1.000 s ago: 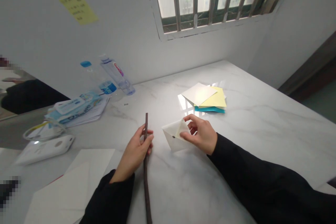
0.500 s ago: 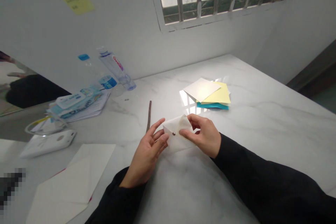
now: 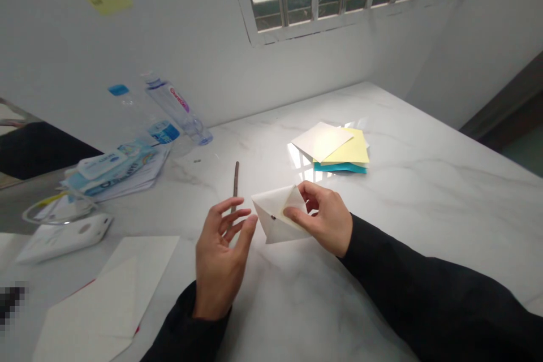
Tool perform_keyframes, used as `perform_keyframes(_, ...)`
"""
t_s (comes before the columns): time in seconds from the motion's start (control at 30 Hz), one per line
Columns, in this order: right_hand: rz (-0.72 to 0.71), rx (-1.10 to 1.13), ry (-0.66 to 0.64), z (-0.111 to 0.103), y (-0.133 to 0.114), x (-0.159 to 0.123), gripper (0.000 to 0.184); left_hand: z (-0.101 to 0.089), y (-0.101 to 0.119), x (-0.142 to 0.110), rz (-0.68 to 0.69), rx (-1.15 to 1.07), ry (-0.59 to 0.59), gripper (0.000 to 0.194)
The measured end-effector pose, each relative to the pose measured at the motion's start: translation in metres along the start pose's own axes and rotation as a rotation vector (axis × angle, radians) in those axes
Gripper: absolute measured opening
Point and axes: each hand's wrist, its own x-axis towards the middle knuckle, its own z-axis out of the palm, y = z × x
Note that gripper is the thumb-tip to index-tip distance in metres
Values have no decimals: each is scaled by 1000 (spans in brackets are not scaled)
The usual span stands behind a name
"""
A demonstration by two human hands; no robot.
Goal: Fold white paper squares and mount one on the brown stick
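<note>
Where the head view looks down past my wrists, my right hand (image 3: 333,218) is closed narrow on a folded, off-white paper (image 3: 278,232), thumb across its front, the paper's point toward my other hand. My left hand (image 3: 216,260) is held wide and holds nothing I can make out; its thumb is just beside the paper's near edge. A small dark spot (image 3: 273,217) shows at the fold—a gap or a mark, I cannot tell.

Beyond my left fingers, partly hidden by them, a brown stick (image 3: 236,178) lies on the marbled table (image 3: 297,305).

I judge that the fold could spring open if my right thumb eased, and the thin paper could crease crookedly if pinched too hard. My left fingers could also nudge the stick and roll it.

Counted: two hands, one folded paper, one stick. Past my right hand, one cream sheet (image 3: 321,140), one yellow sheet (image 3: 356,150) and blue paper (image 3: 339,168), layers uncountable. Beyond my left hand, two clear bottles (image 3: 163,131) (image 3: 180,110).
</note>
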Motion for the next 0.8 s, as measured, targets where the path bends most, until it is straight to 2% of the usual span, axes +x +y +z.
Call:
perform_keyframes(0.07,-4,2,8,2,1,0,12,3,1,-5,32,56,-54,22)
perform_keyframes(0.13,-11,7,9,4,3,-1,12,6,0,-8,33,91,-90,17)
perform_keyframes(0.37,10,29,-19,9,8,-3,12,12,-3,-11,-14,135,-119,15)
perform_keyframes(0.53,38,16,-25,11,13,-2,15,12,-7,-8,-120,69,-125,18)
perform_keyframes(0.8,54,22,-57,11,19,-2,16,15,-16,-5,-161,-15,-117,21)
